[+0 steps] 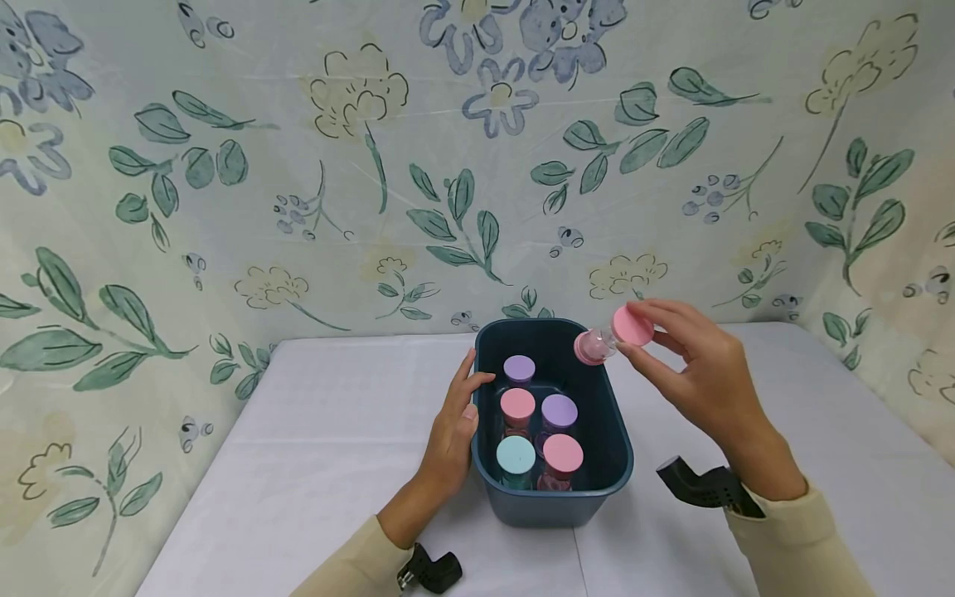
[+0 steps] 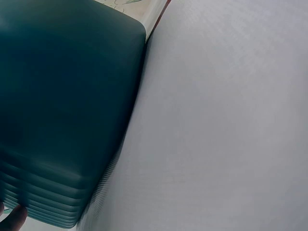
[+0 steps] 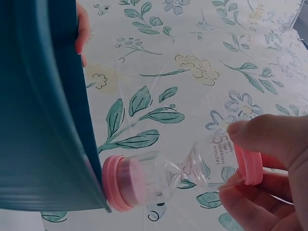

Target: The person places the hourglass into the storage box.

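My right hand [image 1: 694,365] pinches a pink-capped sand timer [image 1: 597,344] by one end cap, between thumb and fingers. The timer is tilted over the right far rim of a dark blue bin [image 1: 548,504]. In the right wrist view the sand timer [image 3: 161,175] shows clear glass with small print, pink sand gathered in its far bulb, and its far cap beside the bin wall [image 3: 43,120]. My left hand [image 1: 450,435] rests along the bin's left side, fingers fairly straight, one fingertip over the rim. In the left wrist view, fingertips [image 2: 17,219] touch the bin's ribbed wall.
Several sand timers stand upright inside the bin, with purple caps [image 1: 559,412], pink caps [image 1: 563,453] and a teal cap [image 1: 516,455]. The bin sits on a white-covered table [image 1: 336,431]. A floral cloth [image 1: 448,166] hangs behind.
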Available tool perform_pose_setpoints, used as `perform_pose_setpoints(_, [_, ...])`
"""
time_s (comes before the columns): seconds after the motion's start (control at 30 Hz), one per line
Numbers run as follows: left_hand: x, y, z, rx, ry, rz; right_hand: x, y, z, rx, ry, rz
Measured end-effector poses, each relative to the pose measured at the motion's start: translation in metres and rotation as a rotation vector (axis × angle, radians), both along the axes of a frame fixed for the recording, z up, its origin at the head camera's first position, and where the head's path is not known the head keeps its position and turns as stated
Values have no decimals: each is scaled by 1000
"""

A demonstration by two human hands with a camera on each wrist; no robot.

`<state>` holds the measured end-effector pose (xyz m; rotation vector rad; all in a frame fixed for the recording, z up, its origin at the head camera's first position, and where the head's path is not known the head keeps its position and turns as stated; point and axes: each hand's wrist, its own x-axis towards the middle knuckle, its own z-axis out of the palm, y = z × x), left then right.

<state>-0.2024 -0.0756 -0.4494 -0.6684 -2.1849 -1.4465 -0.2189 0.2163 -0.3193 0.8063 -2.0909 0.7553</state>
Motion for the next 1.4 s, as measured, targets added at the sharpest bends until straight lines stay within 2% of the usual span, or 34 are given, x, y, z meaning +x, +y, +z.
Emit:
perform_pose_setpoints(0.43, [5, -2, 2, 19, 4, 8, 0, -8, 0, 15, 3, 43])
perform_pose_setpoints(0.83, [4, -1, 2, 10, 13, 6, 0, -15, -9, 25, -19, 72])
perform_pose_setpoints(1.17, [4, 3, 0, 1, 4, 0, -4, -17, -20, -5, -94, 105])
perform_pose_setpoints(1.4, [5, 2, 1, -2, 5, 4, -8, -19, -23, -4, -112, 117])
